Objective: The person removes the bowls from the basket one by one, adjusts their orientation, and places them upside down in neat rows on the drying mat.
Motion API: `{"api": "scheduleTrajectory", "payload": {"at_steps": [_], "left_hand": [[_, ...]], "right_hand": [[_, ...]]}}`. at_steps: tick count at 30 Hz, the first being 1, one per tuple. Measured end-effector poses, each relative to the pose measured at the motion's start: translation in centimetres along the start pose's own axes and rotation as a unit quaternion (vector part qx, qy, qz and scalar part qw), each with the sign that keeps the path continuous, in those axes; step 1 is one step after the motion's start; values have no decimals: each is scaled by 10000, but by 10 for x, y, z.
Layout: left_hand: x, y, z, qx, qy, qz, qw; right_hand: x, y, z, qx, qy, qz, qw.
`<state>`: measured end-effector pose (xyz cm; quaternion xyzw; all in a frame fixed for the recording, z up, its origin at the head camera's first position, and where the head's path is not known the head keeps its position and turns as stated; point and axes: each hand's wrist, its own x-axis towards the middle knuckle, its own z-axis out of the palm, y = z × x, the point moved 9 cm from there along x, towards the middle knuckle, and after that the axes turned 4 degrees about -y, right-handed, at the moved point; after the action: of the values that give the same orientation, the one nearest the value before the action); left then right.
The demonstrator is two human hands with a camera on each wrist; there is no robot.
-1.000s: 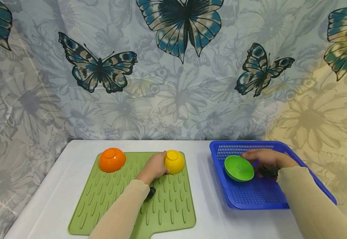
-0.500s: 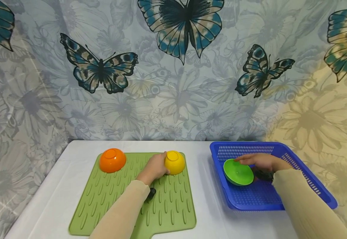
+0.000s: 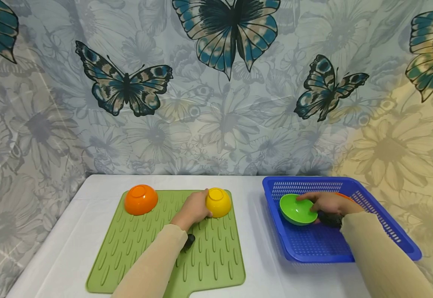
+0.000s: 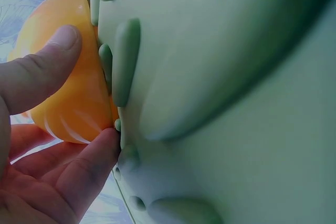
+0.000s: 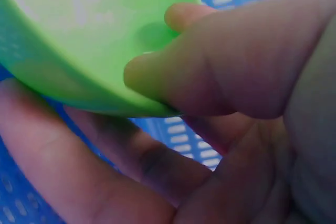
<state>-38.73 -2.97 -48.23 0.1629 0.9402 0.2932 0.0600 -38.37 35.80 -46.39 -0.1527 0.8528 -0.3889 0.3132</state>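
A yellow bowl (image 3: 218,203) stands upside down at the far right corner of a green mat (image 3: 209,265). My left hand (image 3: 193,208) holds it, thumb on one side and fingers at the rim in the left wrist view. Over the blue basket (image 3: 321,248), my right hand (image 3: 326,203) grips the rim of a green bowl (image 3: 297,210). In the right wrist view the thumb (image 5: 152,77) lies over the bowl's rim, with fingers beneath the outside. That bowl's hollow faces up, slightly tilted; whether it touches the basket floor I cannot tell.
An orange bowl (image 3: 140,200) rests upside down at the mat's far left corner. Behind my right hand, an orange edge (image 3: 345,195) shows in the basket, mostly hidden. A white cloth (image 3: 253,231) covers the table, and a butterfly-print curtain (image 3: 224,124) hangs behind.
My right hand has shifted left over the green bowl and now pinches its rim; the bowl dipped, then rose slightly. An orange edge has come into sight behind that hand. My left hand stays put.
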Motion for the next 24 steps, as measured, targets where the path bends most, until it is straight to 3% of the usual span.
{"api": "scheduleTrajectory", "payload": {"at_steps": [4, 9, 14, 20, 24], "left_hand": [[0, 0, 0, 2, 28, 4, 10000], [-1, 1, 0, -1, 7, -47, 10000], [-2, 2, 0, -41, -38, -85, 9999], [-2, 2, 0, -32, -19, -77, 10000], [-2, 2, 0, -53, -47, -117, 9999]], "right_hand": [[-7, 5, -6, -89, 253, 149, 9995], [-21, 1, -3, 998, 250, 252, 9944], [-41, -18, 0, 2179, 460, -47, 9749], [-57, -46, 13, 3477, 627, -681, 9330], [-61, -58, 23, 3610, 892, -766, 9251]]}}
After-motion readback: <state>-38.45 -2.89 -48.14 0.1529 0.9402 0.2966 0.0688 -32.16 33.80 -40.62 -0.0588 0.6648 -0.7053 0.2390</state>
